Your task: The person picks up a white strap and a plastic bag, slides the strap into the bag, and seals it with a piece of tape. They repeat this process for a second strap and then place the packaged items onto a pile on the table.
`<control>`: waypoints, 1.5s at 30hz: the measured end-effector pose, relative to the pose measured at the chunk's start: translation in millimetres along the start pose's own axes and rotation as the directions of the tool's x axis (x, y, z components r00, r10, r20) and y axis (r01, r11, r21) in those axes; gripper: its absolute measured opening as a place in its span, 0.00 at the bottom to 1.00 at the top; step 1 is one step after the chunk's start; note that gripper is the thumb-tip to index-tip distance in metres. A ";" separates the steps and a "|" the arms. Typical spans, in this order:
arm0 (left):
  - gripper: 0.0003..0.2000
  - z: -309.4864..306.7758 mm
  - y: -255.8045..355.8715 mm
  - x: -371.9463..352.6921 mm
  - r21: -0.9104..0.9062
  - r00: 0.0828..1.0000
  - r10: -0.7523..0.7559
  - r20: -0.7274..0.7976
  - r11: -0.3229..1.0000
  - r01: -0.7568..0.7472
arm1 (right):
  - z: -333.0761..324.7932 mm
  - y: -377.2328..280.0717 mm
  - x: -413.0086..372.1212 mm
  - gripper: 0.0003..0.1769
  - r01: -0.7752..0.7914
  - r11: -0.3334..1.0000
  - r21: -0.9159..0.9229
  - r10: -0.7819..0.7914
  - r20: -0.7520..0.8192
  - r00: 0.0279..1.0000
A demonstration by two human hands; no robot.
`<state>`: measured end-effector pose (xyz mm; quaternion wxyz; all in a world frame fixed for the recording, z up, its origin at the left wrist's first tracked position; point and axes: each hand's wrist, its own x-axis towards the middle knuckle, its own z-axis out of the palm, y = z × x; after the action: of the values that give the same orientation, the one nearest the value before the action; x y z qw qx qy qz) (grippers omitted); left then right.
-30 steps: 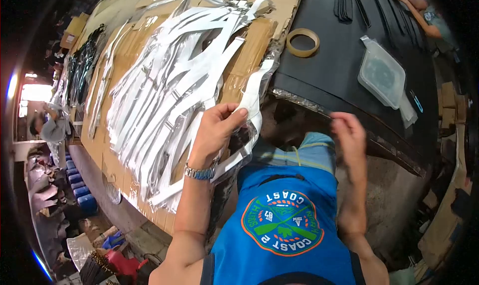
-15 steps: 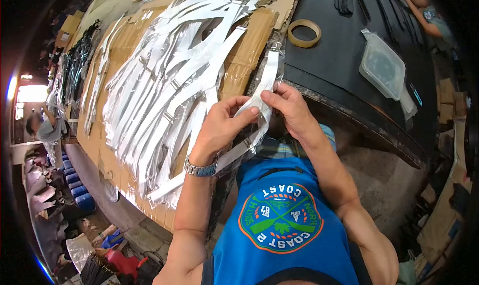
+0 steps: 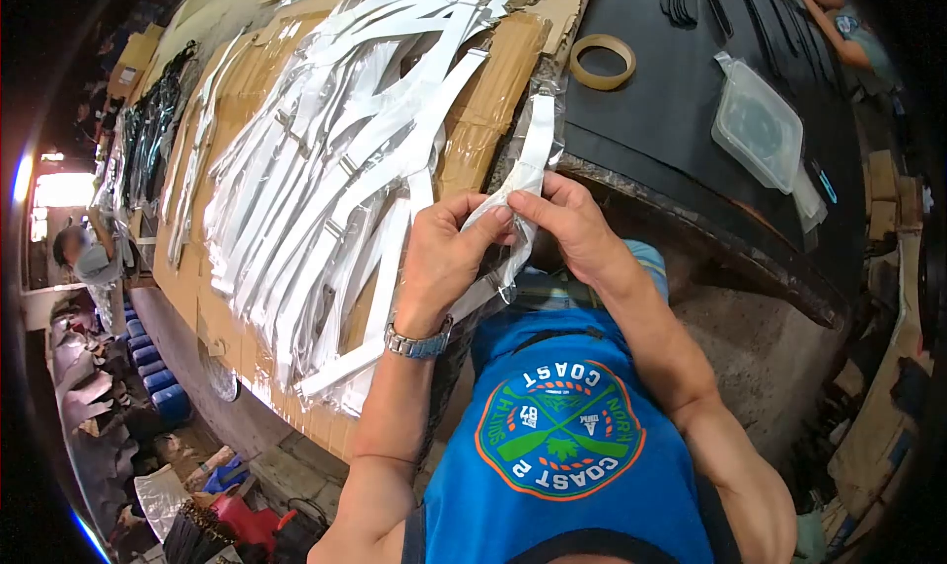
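Between my two hands is a pair of white suspenders [image 3: 536,140] in a clear plastic sleeve, gripped where the straps join. My left hand [image 3: 456,251] has thumb and fingers pinched on the left side of the joint. Close beside it, my right hand [image 3: 572,226] pinches the right side, thumb on top. One strap runs up past my hands along the table edge; another trails down to the lower left beneath my left wrist. Left of my hands lies a large pile of white suspenders [image 3: 326,159] with metal adjusters and clips, many wrapped in clear plastic.
Cardboard [image 3: 483,100] lies under the pile. On the black tabletop [image 3: 641,120] are a tape roll [image 3: 602,62], a clear plastic box [image 3: 758,125] and black straps [image 3: 679,0]. A person [image 3: 863,46] works at the far right; another person [image 3: 91,253] is at the left.
My fingertips have shifted slightly on the strap joint, and my left wrist has moved a little to the right. Both hands still hold the suspenders.
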<state>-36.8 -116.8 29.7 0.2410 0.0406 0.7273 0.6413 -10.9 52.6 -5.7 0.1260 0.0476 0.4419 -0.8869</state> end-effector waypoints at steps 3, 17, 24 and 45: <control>0.13 2.0 -1.6 -2.7 0.023 1.000 -0.009 -0.025 1.000 0.009 | 1.3 -0.6 -1.1 0.14 0.026 0.999 -0.044 -0.026 0.004 1.000; 0.15 1.6 0.1 0.0 -0.152 0.997 0.058 -0.059 0.986 -0.067 | -5.2 2.0 -1.3 0.14 0.028 0.999 -0.028 -0.027 0.020 0.999; 0.15 0.8 0.2 0.2 -0.187 0.994 0.078 -0.078 0.978 -0.092 | -6.4 0.1 -1.1 0.13 0.027 0.999 -0.037 -0.027 0.012 1.000; 0.12 -0.7 21.6 -0.5 -0.421 0.999 -0.032 0.012 0.906 0.034 | -8.8 -4.5 3.0 0.12 0.095 0.955 -0.280 -0.094 0.020 0.995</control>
<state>-42.0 -113.9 50.4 0.2568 -0.0232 0.5719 0.7788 -15.2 61.7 -8.2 0.0903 0.0053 0.5645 -0.8204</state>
